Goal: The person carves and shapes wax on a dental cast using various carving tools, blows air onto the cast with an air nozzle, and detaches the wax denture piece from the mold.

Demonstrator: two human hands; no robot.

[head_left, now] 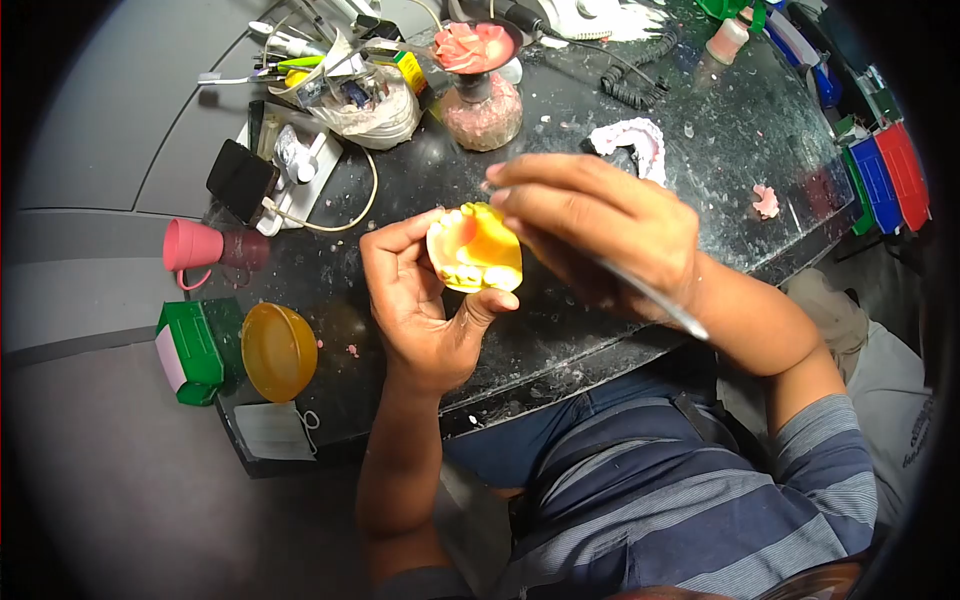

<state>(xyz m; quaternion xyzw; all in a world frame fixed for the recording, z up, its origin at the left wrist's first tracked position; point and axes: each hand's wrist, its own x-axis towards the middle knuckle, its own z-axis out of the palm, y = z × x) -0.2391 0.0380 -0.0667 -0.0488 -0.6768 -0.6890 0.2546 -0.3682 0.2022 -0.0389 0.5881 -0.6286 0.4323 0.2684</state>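
Observation:
A yellow dental cast with a row of teeth and a pinkish patch on its left side is gripped between the thumb and fingers of my left hand. My right hand is closed around a slim metal dental hand tool, whose shiny end sticks out below the palm. The tool's working tip is hidden by my fingers. These fingers hover at the cast's upper right edge; whether they touch it I cannot tell. Beyond my right hand lies a white horseshoe-shaped dental piece.
A burner coated in pink wax stands at the back beside a plaster-covered holder full of tools. An orange bowl, green box, pink mug and phone are at the left. Pink scraps lie at right.

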